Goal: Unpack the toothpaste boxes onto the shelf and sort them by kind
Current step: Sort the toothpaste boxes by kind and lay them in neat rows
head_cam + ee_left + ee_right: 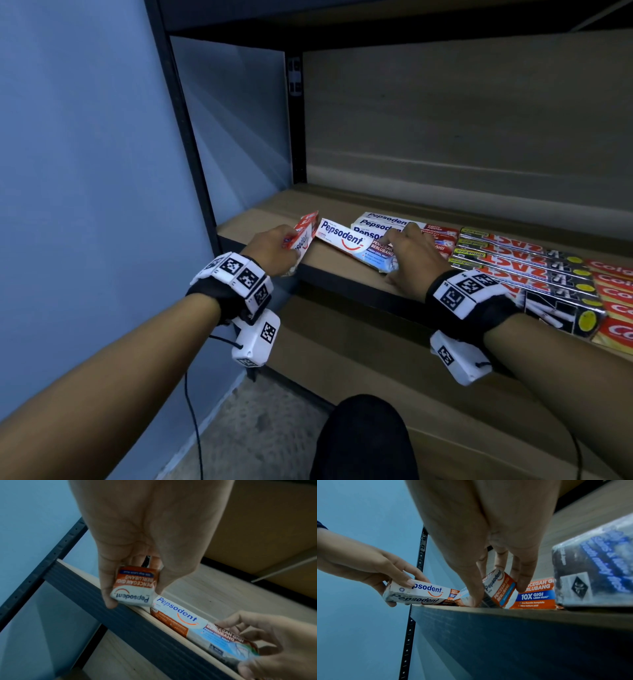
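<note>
Right fingers (474, 600): the right hand (407, 255) is pinching the near end of a Pepsodent Fresh Cool Mint box (356, 245) lying at a slant on the shelf (342, 270).
Left fingers (109, 588): the left hand (270, 250) is gripping a red Pepsodent box (305, 234) at the shelf's left edge.
Neighbours: stacked Pepsodent boxes (383, 221), then Zact boxes (520, 260) and Colgate boxes (616, 294).
Advice: swinging the slanted box square against the Pepsodent stack, then following with the red one, looks best.
</note>
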Tool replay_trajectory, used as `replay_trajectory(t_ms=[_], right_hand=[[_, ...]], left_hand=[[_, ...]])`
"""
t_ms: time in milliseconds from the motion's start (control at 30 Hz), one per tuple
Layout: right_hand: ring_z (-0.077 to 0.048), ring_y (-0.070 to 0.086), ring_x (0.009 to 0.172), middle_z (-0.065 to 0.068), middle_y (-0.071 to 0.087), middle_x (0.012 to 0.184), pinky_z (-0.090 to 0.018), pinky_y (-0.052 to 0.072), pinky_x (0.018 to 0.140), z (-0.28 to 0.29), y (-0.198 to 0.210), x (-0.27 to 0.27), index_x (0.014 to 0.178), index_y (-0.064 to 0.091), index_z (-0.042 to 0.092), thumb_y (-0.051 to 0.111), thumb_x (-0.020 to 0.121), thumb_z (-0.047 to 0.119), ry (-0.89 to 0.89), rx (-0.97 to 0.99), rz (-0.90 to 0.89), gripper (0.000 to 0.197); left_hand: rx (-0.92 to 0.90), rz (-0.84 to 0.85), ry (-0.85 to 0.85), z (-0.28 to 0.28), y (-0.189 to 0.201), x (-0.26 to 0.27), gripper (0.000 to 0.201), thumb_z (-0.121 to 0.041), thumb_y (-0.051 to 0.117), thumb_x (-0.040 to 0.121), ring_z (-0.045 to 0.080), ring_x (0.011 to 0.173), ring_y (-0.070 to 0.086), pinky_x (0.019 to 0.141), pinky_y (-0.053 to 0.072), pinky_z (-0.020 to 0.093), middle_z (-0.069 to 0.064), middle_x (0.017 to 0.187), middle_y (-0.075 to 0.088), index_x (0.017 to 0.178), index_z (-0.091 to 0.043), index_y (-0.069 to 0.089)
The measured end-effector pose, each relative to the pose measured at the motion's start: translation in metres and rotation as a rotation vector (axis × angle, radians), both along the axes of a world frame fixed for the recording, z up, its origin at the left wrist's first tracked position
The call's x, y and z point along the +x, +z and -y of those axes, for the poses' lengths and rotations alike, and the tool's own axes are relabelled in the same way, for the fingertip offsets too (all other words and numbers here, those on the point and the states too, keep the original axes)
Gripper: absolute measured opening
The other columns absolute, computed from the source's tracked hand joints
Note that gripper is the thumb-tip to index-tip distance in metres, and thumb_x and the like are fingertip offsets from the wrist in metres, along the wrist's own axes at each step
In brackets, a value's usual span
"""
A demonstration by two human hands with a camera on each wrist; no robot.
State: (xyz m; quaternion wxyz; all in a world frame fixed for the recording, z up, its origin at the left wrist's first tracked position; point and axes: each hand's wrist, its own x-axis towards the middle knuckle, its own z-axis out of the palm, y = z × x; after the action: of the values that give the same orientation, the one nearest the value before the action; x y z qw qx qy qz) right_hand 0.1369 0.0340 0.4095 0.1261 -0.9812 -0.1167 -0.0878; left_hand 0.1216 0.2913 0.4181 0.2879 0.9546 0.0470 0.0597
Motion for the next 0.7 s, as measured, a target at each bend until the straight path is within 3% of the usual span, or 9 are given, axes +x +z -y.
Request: replay_trajectory(t_ms=[133, 267, 367, 433, 533, 600, 700], right_hand=[[-0.031, 0.040, 0.127, -0.006, 0.039, 0.137, -0.048, 0.047, 0.097, 0.001, 0.000, 0.000, 0.125, 0.046, 0.033, 0.082, 0.076, 0.021, 0.002, 0.023, -0.038, 0.062], [-0.025, 0.051, 0.111, -0.005, 0.047, 0.127, -0.035, 0.045, 0.082, -0.002, 0.002, 0.003, 0.109, 0.051, 0.032, 0.077, 0.081, 0.020, 0.007, 0.105, -0.050, 0.040], [-0.020, 0.055, 0.091, -0.004, 0.058, 0.115, -0.030, 0.044, 0.071, -0.005, 0.009, 0.007, 0.102, 0.055, 0.029, 0.070, 0.084, 0.010, -0.007, 0.115, -0.052, 0.031], [-0.022, 0.060, 0.091, -0.005, 0.063, 0.110, -0.031, 0.048, 0.071, -0.007, 0.016, 0.010, 0.099, 0.057, 0.028, 0.065, 0.083, 0.002, -0.004, 0.073, -0.058, 0.031], [-0.028, 0.062, 0.101, -0.008, 0.064, 0.117, -0.036, 0.052, 0.081, -0.008, 0.029, 0.014, 0.100, 0.060, 0.025, 0.059, 0.084, -0.001, 0.001, -0.024, -0.018, 0.030], [-0.030, 0.063, 0.105, -0.011, 0.064, 0.120, -0.037, 0.052, 0.086, -0.005, 0.035, 0.017, 0.106, 0.063, 0.020, 0.058, 0.087, 0.002, -0.016, -0.083, 0.007, 0.027], [-0.033, 0.064, 0.105, -0.013, 0.064, 0.120, -0.035, 0.051, 0.083, 0.000, 0.038, 0.020, 0.116, 0.061, 0.014, 0.056, 0.090, 0.007, -0.090, -0.140, -0.006, 0.027]], left_hand=[[-0.271, 0.017, 0.065, -0.015, -0.002, 0.005, 0.038, -0.014, 0.057, 0.092, 0.018, 0.095, 0.063, 0.083, 0.055, 0.033, 0.001, 0.123, 0.065, 0.128, -0.030, 0.059], [-0.511, 0.095, 0.065, -0.026, -0.001, 0.003, 0.027, -0.008, 0.052, 0.098, 0.020, 0.079, 0.063, 0.062, 0.058, 0.034, 0.009, 0.115, 0.065, 0.121, -0.018, 0.061], [-0.566, 0.172, 0.012, -0.030, -0.003, 0.002, 0.032, -0.006, 0.052, 0.098, 0.017, 0.071, 0.059, 0.050, 0.052, 0.026, 0.008, 0.119, 0.067, 0.126, -0.017, 0.062], [-0.570, 0.209, -0.052, -0.033, -0.004, -0.001, 0.036, -0.005, 0.055, 0.097, 0.014, 0.081, 0.061, 0.056, 0.051, 0.022, 0.002, 0.122, 0.066, 0.128, -0.022, 0.061], [-0.463, 0.229, -0.196, -0.042, -0.007, -0.003, 0.042, -0.008, 0.060, 0.095, 0.015, 0.110, 0.062, 0.084, 0.053, 0.025, -0.006, 0.127, 0.064, 0.131, -0.028, 0.060], [-0.417, 0.218, -0.265, -0.047, -0.009, -0.004, 0.043, -0.009, 0.061, 0.095, 0.015, 0.117, 0.060, 0.097, 0.049, 0.029, -0.007, 0.129, 0.063, 0.133, -0.029, 0.059], [-0.421, 0.177, -0.354, -0.049, -0.012, -0.006, 0.042, -0.009, 0.058, 0.097, 0.009, 0.115, 0.059, 0.096, 0.048, 0.027, -0.007, 0.129, 0.064, 0.134, -0.029, 0.058]])
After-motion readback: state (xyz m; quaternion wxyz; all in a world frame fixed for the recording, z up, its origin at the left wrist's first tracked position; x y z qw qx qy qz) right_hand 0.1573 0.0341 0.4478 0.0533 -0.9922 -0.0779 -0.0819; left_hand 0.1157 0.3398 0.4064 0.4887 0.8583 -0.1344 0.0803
